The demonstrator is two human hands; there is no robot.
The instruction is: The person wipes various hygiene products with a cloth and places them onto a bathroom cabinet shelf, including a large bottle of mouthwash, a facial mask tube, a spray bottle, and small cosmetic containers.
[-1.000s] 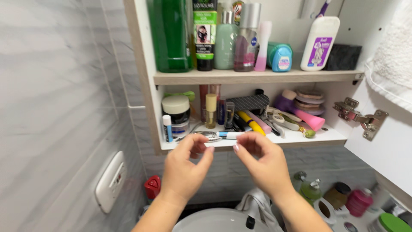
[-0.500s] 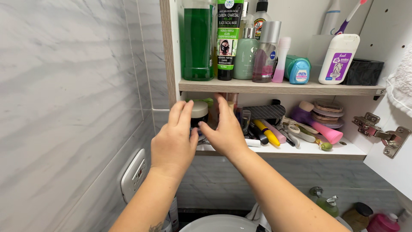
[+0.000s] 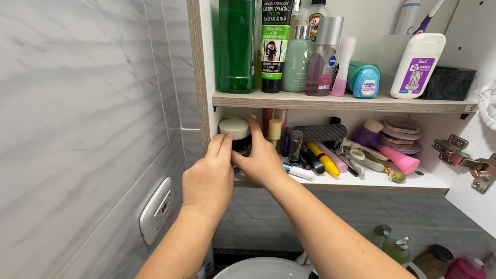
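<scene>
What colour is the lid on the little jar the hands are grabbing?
Cream-white lid on a dark jar, head view.

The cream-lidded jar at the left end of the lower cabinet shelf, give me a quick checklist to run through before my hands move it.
1. Both hands on the jar: ok; left hand and right hand flank it.
2. Lid seated: cannot tell.
3. Room overhead: not ok; the upper shelf sits close above.
4. Neighbours apart: not ok; a small cream-capped bottle stands right beside it.
5. Shelf front free: not ok; a white pen lies near the edge.
</scene>
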